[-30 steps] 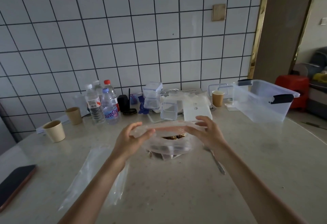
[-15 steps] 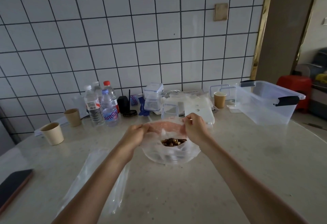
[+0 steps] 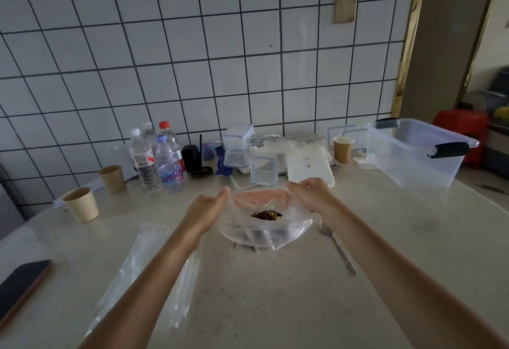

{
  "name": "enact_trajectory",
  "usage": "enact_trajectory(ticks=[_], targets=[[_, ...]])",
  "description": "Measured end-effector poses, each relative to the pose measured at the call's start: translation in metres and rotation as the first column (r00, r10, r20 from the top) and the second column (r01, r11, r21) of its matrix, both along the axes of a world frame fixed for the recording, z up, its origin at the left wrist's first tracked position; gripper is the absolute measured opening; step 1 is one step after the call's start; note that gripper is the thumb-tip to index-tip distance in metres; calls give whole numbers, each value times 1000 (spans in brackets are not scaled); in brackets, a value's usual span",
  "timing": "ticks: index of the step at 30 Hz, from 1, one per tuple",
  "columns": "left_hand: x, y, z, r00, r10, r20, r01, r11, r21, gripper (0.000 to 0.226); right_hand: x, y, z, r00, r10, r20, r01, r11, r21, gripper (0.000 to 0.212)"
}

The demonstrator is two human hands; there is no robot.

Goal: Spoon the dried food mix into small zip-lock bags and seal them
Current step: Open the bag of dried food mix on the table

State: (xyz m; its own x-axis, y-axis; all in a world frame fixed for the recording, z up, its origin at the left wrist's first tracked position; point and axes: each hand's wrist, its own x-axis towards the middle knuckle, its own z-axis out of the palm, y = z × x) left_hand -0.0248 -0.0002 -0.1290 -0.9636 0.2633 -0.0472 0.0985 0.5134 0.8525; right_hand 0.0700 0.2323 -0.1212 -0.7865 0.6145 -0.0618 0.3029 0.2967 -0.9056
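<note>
I see my left hand (image 3: 205,211) and right hand (image 3: 312,196) each pinching the bag (image 3: 264,227) mouth's ends; dried mix (image 3: 266,215) hangs between, spoon (image 3: 340,252) right.

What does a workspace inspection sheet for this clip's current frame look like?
Surface: pale table, lightly speckled.
Job's things: clear bag holding the dried mix, raised off the table; spoon lying to its right; spare bags flat at left.
Clutter: three bottles, three paper cups, small lidded boxes, large tub, phone.
Hands: left hand and right hand each pinch the bag's top edge.
Cables: white cable by the boxes.
Surroundings: tiled wall, red stool.
</note>
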Motion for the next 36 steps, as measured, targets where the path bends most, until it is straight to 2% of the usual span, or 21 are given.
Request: enact_trajectory(ticks=[1, 3, 5, 7, 10, 14, 19, 21, 24, 26, 28, 31, 36], targets=[[3, -7, 1, 996, -8, -92, -1, 995, -98, 64, 6, 4, 0, 1000, 16, 14, -17, 994, 106, 36], [8, -16, 0, 987, 0, -158, -38, 970, -238, 72, 19, 8, -2, 996, -11, 85, -16, 950, 310, 52], [12, -20, 2, 997, 13, -75, -32, 963, -269, 76, 29, 7, -1, 987, -41, 157, -26, 915, 402, 57], [16, -19, 1, 996, 19, 84, -1, 978, -209, 71, 34, 1, -1, 977, 4, 213, -71, 949, 306, 56], [23, -14, -4, 986, 21, 166, -9, 997, -73, 50, 37, -10, -4, 969, 68, 239, -101, 987, 127, 53], [29, -12, -10, 955, -9, 297, -55, 977, 207, 22, 36, -16, -13, 973, 85, 216, -93, 995, 26, 38], [36, -11, -13, 880, -122, 458, -173, 818, 549, 18, 39, -14, -24, 966, 94, 241, -60, 988, -144, 17], [39, -11, -12, 845, -197, 497, -205, 740, 641, 16, 40, -13, -29, 984, 84, 158, -43, 969, -244, 9], [40, -14, -14, 795, -314, 519, -269, 584, 766, 18, 40, -11, -33, 998, 7, -64, -39, 858, -513, 9], [40, -15, -16, 773, -377, 510, -306, 483, 820, 19, 42, -10, -34, 983, -49, -177, -87, 725, -683, 14], [40, -15, -20, 768, -397, 503, -338, 416, 844, 18, 44, -10, -36, 959, -83, -269, -169, 598, -784, 17], [42, -10, -27, 765, -403, 502, -383, 342, 858, 19, 45, -13, -39, 915, -141, -379, -287, 434, -854, 17], [46, 0, -33, 756, -410, 510, -469, 204, 859, 23, 42, -22, -37, 814, -333, -476, -388, 297, -872, 24]])
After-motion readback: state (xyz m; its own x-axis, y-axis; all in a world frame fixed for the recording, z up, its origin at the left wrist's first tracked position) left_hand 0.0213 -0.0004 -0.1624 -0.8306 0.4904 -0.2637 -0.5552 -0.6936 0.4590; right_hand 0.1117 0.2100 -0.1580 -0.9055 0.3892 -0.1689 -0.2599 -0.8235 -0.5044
